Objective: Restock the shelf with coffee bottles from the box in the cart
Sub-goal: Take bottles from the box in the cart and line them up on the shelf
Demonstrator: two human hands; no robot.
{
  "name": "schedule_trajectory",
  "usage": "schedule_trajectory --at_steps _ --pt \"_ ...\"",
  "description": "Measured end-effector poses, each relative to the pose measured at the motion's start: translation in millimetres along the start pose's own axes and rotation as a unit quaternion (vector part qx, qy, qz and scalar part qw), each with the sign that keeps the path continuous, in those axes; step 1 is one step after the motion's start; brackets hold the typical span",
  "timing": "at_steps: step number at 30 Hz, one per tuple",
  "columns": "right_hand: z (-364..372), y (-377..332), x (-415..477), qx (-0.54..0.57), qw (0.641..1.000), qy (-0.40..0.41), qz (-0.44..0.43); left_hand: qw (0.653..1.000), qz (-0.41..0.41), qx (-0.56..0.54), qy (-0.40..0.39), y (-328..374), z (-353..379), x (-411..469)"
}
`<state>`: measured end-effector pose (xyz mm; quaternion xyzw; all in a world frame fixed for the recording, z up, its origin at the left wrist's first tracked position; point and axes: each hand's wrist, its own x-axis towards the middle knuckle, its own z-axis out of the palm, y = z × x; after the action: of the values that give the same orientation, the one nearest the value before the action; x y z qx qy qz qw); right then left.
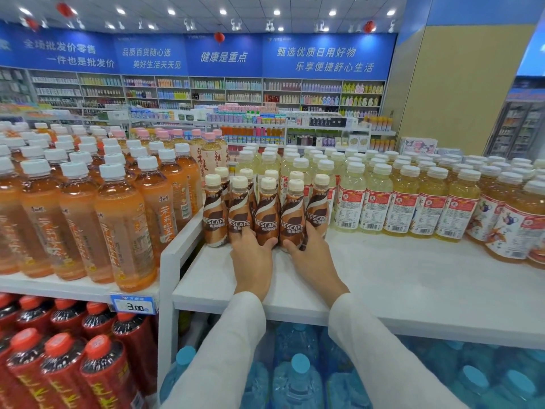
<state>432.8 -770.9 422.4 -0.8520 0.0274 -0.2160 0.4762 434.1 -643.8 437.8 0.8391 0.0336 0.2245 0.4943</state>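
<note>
Several brown Nescafe coffee bottles (214, 219) with cream caps stand in rows at the back left of the white shelf (383, 278). My left hand (253, 261) grips the base of the third front bottle (267, 214), with my thumb on its right and my fingers on its left. My right hand (313, 256) grips the base of the fourth front bottle (292, 215) the same way, mirrored. Both bottles stand upright on the shelf. The cart and the box are out of view.
Orange tea bottles (124, 219) fill the shelf on the left behind a white divider (177, 246). Pale yellow drink bottles (401, 202) line the back right. Red-capped bottles (59, 364) and blue water jugs (298, 379) sit below.
</note>
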Motion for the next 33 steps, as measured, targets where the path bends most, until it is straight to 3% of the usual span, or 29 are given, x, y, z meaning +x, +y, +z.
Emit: schedule_trajectory --at_steps 16,24,33 --pt "-20 -18 -24 0.036 0.999 -0.017 0.012 1.000 -0.001 0.017 -0.011 -6 -10 -13" --pt "-60 -12 -87 -0.075 0.994 -0.084 0.006 0.998 -0.013 0.042 -0.036 -20 -65 -76" --pt "-78 -7 -201 0.038 0.986 -0.149 -0.069 0.993 -0.064 0.045 0.094 -66 -155 -211"
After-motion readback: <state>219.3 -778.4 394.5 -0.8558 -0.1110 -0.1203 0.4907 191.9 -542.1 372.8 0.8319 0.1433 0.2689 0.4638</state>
